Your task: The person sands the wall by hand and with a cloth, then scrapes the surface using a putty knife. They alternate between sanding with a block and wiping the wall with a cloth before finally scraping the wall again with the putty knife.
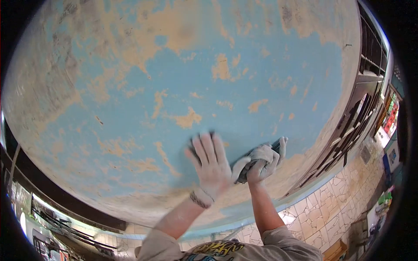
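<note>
My left hand (212, 164) lies flat against a wall (196, 78) with patchy blue and tan paint, its fingers stretched upward and slightly blurred. Pale dust coats both hands, and a dark patterned band circles my left wrist. Just to the right, my right hand (264, 162) is closed around a dark grey, crumpled piece of sandpaper (242, 175), pressed close to the same wall. Part of that piece is covered by the fingers, and its forefinger points up along the surface.
Dark slatted window frames (348, 130) stand to the right of the wall. Below is a floor of irregular pale stone tiles (331, 198). A wooden box (335, 251) sits at lower right, and dark rails (65, 224) run at lower left.
</note>
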### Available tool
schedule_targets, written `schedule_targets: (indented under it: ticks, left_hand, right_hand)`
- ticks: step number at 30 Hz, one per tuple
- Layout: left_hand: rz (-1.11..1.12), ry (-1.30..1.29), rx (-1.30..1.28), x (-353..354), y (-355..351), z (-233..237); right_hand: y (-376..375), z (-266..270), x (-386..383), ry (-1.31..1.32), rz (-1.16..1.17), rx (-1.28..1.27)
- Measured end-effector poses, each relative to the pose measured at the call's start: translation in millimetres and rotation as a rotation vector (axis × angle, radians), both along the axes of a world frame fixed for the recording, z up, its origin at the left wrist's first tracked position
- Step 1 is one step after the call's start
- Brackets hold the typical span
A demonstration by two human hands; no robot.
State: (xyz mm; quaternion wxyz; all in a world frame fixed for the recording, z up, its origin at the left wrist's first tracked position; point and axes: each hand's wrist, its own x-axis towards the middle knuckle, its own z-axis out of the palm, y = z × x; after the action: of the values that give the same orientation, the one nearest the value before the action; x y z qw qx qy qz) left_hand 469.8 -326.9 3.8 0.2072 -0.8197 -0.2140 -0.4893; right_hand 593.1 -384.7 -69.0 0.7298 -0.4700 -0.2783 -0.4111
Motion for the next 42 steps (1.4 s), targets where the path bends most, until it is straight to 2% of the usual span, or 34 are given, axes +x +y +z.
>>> schedule_targets:
  ticks: [3,4,7,8,11,14,16,19,21,22,23,25,27,29,32,34,37,40,41,42]
  left_hand:
    - [-0.031,-0.08,0.1,15,1,131]
    - [-0.036,-0.141,0.158,22,2,157]
    - [-0.003,-0.095,0.124,21,2,142]
    - [-0.002,-0.042,0.068,16,-1,113]
    - [0.003,0.046,0.025,4,-1,-18]
    - [-0.053,0.01,0.009,11,-5,17]
    - [-0.01,-0.046,0.032,19,-8,98]
    - [-0.058,-0.192,0.133,37,-4,140]
    - [-0.079,-0.048,0.046,28,-9,100]
    - [-0.09,0.022,0.013,20,-10,70]
    - [-0.069,0.064,0.031,16,-8,20]
    - [-0.079,0.093,0.046,16,-13,5]
    - [-0.126,0.049,0.009,25,-15,19]
    - [-0.115,0.001,0.063,35,-16,91]
    - [-0.103,-0.124,0.17,51,-13,145]
    - [-0.089,-0.062,0.128,41,-11,116]
    - [-0.033,0.066,0.037,17,-5,18]
    - [-0.012,0.044,-0.012,10,-10,24]
    - [-0.037,-0.01,0.003,12,-8,41]
    - [-0.065,-0.063,0.033,17,-3,84]
  right_hand:
    - [-1,4,0,0.007,-0.061,-0.06]
    - [-2,5,-1,0.012,-0.067,-0.068]
    - [-7,6,-2,0.013,-0.056,-0.089]
    - [-6,6,-2,0.011,-0.048,-0.083]
    - [-5,-1,2,0.007,0.017,-0.044]
    - [-9,-5,6,-0.032,-0.072,-0.162]
    - [-10,-1,4,-0.03,-0.068,-0.123]
    - [-4,2,3,-0.004,-0.032,-0.06]
    - [-8,-2,0,0.017,-0.03,-0.078]
    - [-9,1,-2,0.02,-0.048,-0.097]
    - [-10,3,0,0.016,-0.067,-0.117]
    - [-4,-4,4,0.023,-0.034,-0.058]
    - [-7,-8,4,0.012,-0.024,-0.046]
    - [-4,-3,3,-0.009,-0.045,-0.035]
    - [-6,-4,4,-0.009,-0.06,-0.071]
    - [-8,-5,3,-0.014,-0.063,-0.079]
    - [-10,-7,7,-0.015,-0.029,-0.084]
    - [-6,-10,8,0.0,-0.032,-0.056]
    - [-9,-12,8,-0.003,-0.032,-0.058]
    - [-12,-13,10,-0.022,-0.042,-0.08]
